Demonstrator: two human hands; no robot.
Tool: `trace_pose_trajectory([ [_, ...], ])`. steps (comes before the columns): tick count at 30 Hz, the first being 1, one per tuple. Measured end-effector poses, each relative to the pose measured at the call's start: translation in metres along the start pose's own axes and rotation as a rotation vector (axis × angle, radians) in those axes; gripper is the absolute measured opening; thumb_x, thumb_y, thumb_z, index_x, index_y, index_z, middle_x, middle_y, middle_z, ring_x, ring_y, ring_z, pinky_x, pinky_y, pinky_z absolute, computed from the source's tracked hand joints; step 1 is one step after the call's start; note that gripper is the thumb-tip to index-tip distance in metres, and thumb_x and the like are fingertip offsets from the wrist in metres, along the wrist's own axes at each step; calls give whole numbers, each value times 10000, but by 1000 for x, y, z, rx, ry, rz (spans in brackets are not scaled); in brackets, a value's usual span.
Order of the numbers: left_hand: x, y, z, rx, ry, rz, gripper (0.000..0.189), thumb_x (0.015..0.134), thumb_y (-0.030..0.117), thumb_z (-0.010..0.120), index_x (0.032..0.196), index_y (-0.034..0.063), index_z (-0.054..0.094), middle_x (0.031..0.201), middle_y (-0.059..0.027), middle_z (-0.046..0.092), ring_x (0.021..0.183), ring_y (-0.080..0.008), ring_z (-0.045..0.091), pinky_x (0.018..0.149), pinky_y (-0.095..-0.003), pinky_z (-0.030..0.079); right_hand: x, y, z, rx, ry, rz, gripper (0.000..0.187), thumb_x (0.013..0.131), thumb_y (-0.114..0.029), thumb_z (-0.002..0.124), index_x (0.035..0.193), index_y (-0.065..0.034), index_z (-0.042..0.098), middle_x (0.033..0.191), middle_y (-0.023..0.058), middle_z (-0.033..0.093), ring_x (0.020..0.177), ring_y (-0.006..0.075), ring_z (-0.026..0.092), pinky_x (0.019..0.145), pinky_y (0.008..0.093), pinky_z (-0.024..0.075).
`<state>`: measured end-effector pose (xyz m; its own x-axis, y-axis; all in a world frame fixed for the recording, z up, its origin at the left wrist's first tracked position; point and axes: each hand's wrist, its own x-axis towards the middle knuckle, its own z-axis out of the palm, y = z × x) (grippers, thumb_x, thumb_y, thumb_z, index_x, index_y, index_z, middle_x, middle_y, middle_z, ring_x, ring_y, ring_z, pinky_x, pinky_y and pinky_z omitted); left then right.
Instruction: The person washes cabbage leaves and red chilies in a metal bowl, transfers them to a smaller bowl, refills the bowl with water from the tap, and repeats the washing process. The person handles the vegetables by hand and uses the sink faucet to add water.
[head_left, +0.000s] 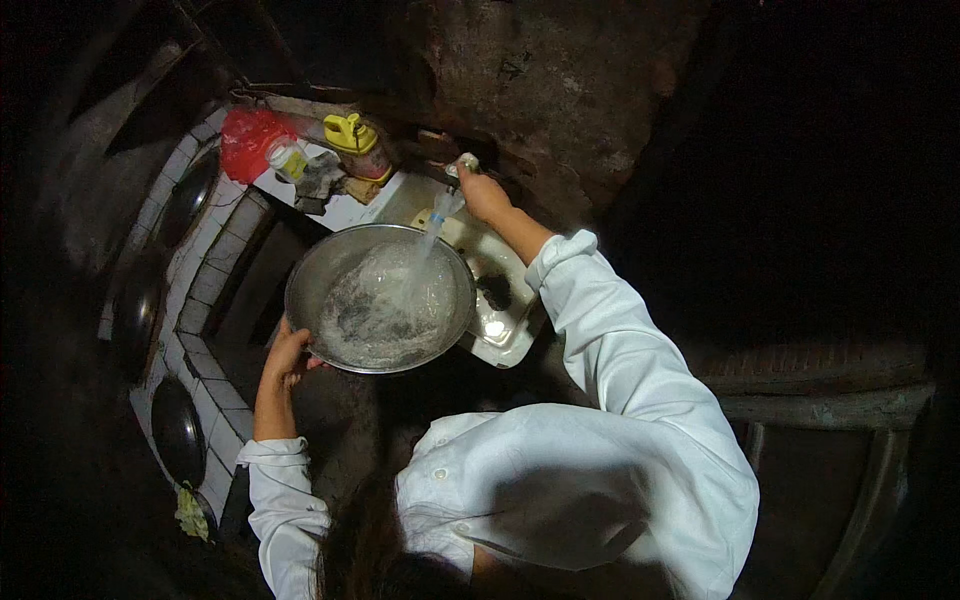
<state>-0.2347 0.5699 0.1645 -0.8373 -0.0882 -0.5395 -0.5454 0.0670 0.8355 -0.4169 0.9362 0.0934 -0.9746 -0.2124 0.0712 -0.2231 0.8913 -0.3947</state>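
A wide metal basin (304, 296) is tilted slightly before me, its rim gripped at the lower left by my left hand (289, 351). From a tap (452, 193), a stream of water (429, 241) runs into the basin. Frothy, cloudy water (382, 300) swirls inside it. My right hand (484, 193) is on the pale tap handle (469, 161), above the stream. Beneath the basin's right side shows a white sink (517, 274) with a dark patch in it. The basin covers much of that sink.
Left of the basin runs a white-tiled stove counter (206, 281) with several dark woks (178, 431) set in it. Behind the basin stand a yellow-capped jug (364, 154), a clear jar (286, 159), a red plastic bag (251, 139) and a grey cloth (321, 178). Leafy scraps (193, 514) lie at the counter's near end.
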Motion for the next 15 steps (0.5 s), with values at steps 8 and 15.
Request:
trace_pose_trajectory([
  [8,3,5,7,46,69,-10,776,729,-29,417,1426,187,152,1222,-236,432,805,-337,610,495,-372,583,1,2,0,32,29,25,527,825,23,446,1338,17,327,972,259,613,867,380,616,703,464,497],
  [15,-5,9,7,82,67,-78,794,721,-34,406,1435,191,141,1244,-259,420,810,-331,609,493,-354,578,1,8,1,103,-8,28,519,827,26,436,1335,-4,337,961,269,609,849,392,614,688,471,490],
])
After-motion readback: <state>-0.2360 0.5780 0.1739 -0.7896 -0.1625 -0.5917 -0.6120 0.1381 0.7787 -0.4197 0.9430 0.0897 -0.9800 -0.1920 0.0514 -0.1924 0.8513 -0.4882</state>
